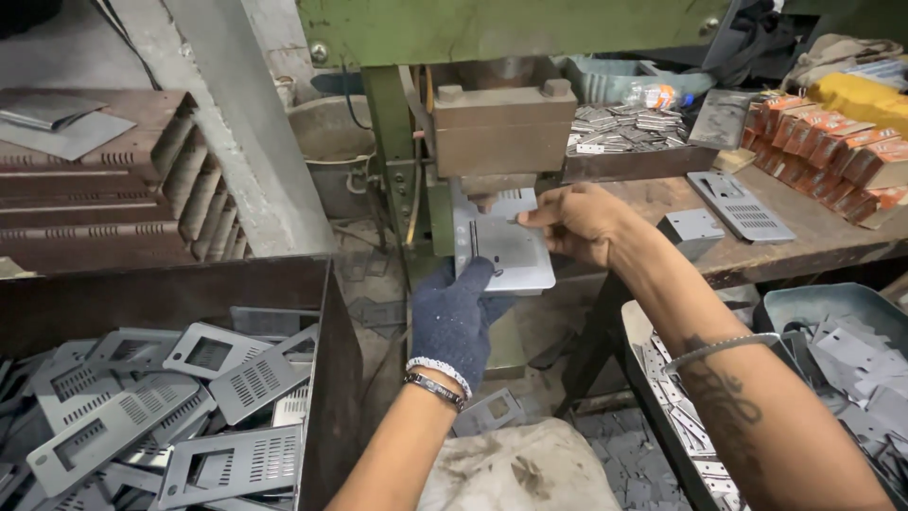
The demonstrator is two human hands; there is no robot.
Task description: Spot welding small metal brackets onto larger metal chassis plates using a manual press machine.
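Note:
A flat grey metal plate [506, 244] with slots lies under the block-shaped die [501, 128] of a green press. My left hand [456, 317], in a dark blue knitted glove, grips the plate's near left edge from below. My bare right hand [579, 222] pinches the plate's right edge close to the die. The far end of the plate is hidden beneath the die.
A dark bin [331, 369] at the lower left holds several perforated grey plates [236, 378]. On the wooden bench [804, 241] at right lie a slotted plate [741, 206], a tray of small metal parts [624, 128] and orange boxes [832, 151]. More scrap pieces [851, 360] fill a tub at right.

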